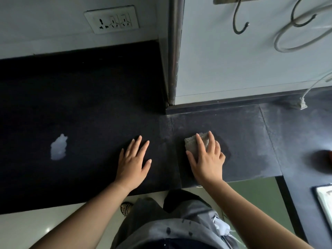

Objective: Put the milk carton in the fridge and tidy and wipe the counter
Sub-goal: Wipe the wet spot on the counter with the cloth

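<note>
Clothing: grey-blue garment at the bottom edge, closest to the camera.
Foot: a sandal [126, 208] shows on the pale floor [27, 229], just under the counter's front edge.
Counter: dark counter [89, 114] runs across the view and steps back at the left into a deeper recess. The right-hand section is greyer and streaked.
Left hand: left hand [133, 162] lies palm down on the bare counter near the front edge, fingers straight and spread, holding nothing.
Right hand: right hand [206, 162] lies flat on top of the cloth, fingers straight and pressing down, thumb at the cloth's near left corner. No curl around it is visible.
Cloth: pale folded cloth [193, 143] lies on the counter under the right fingers, its far and left edges showing.
Damp mark: a darker patch [227, 150] on the counter just right of the right hand.
White patch: an irregular white patch [59, 147] on the counter well left of the left hand. Whether spill or reflection, cannot tell.
Right edge: a reddish object [325, 159], cut off by the frame, and nearer, a white-edged item [325, 200].
Plug: white plug [302, 103] lies on the counter at the wall's foot, its cable [296, 33] looping up the wall.
Wall: a socket plate [111, 19] at far left and metal hooks [239, 22] at far right.
</note>
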The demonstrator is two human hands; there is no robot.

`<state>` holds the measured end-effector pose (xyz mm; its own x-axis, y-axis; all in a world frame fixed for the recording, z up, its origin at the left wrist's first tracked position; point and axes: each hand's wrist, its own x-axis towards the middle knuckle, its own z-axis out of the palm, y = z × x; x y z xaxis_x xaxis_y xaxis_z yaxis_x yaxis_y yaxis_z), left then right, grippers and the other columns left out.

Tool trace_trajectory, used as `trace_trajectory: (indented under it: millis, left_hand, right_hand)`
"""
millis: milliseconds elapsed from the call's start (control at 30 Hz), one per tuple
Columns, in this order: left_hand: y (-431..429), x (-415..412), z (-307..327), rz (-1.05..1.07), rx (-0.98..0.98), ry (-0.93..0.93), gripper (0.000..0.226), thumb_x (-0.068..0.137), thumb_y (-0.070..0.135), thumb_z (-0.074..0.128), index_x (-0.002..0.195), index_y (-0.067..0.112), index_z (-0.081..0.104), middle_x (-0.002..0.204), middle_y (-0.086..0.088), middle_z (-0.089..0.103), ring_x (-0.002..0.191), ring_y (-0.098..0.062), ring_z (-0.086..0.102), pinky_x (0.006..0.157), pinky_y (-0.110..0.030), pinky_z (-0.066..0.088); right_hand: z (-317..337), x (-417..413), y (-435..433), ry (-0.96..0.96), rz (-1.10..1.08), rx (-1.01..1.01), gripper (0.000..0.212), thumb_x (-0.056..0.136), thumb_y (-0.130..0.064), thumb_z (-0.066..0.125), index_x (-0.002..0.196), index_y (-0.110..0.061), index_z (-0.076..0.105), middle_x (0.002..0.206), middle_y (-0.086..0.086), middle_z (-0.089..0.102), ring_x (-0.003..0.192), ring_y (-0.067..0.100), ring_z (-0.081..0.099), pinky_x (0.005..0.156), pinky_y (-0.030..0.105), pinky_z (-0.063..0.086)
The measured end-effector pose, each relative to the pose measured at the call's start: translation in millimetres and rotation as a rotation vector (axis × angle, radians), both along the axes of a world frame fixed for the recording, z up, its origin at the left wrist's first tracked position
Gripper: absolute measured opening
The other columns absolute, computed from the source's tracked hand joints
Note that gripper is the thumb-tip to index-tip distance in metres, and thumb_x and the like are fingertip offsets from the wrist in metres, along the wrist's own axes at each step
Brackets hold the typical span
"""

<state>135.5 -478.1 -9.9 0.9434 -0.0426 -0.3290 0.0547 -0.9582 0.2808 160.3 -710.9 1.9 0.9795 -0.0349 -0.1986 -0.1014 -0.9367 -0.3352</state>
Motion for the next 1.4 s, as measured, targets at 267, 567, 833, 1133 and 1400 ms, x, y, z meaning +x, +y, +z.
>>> trace_trajectory:
  millis: [267,567,833,1133,1400]
  left_hand:
    - [2,1,4,-0.016,0.0,0.023,0.064,0.088,0.053,0.025,0.147,0.032,0.012,0.159,0.005,-0.002,0.146,-0.017,0.0,0.114,-0.048,0.011]
    - [35,7,26,-0.049,-0.143,0.051,0.055,0.094,0.044,0.039,0.145,0.028,0.025,0.155,0.005,0.02,0.143,-0.012,0.015,0.115,-0.042,0.019]
    - [173,-43,38,0.038,-0.21,-0.117,0.058,0.085,0.053,0.03,0.132,0.023,0.046,0.134,0.004,0.051,0.126,-0.012,0.045,0.103,-0.034,0.039]
    - [356,-55,31,0.038,0.005,-0.144,0.059,0.084,0.052,0.025,0.128,0.022,0.051,0.135,-0.003,0.051,0.126,-0.02,0.046,0.101,-0.04,0.04]
    - [396,-23,-4,-0.014,0.076,-0.139,0.05,0.088,0.046,0.034,0.134,0.027,0.044,0.146,-0.005,0.04,0.135,-0.027,0.036,0.105,-0.059,0.031]
  right_hand:
    - [-2,-2,-2,-0.007,0.08,-0.06,0.062,0.079,-0.051,0.062,0.131,-0.022,0.048,0.141,0.022,0.038,0.116,0.044,0.045,0.072,0.051,0.049]
    - [21,14,41,-0.025,0.152,0.17,0.057,0.077,-0.041,0.069,0.127,-0.021,0.051,0.132,0.012,0.043,0.113,0.035,0.048,0.084,0.038,0.046]
    - [36,2,204,-0.002,0.35,0.259,0.053,0.078,-0.047,0.064,0.126,-0.031,0.048,0.126,0.001,0.046,0.108,0.028,0.051,0.086,0.036,0.049]
    - [27,16,351,0.015,0.261,0.169,0.053,0.081,-0.046,0.061,0.13,-0.03,0.045,0.133,0.003,0.041,0.118,0.029,0.043,0.089,0.039,0.045]
    - [-3,3,391,-0.05,0.094,-0.065,0.057,0.087,-0.051,0.046,0.139,-0.034,0.03,0.153,0.003,0.015,0.134,0.029,0.021,0.097,0.051,0.034]
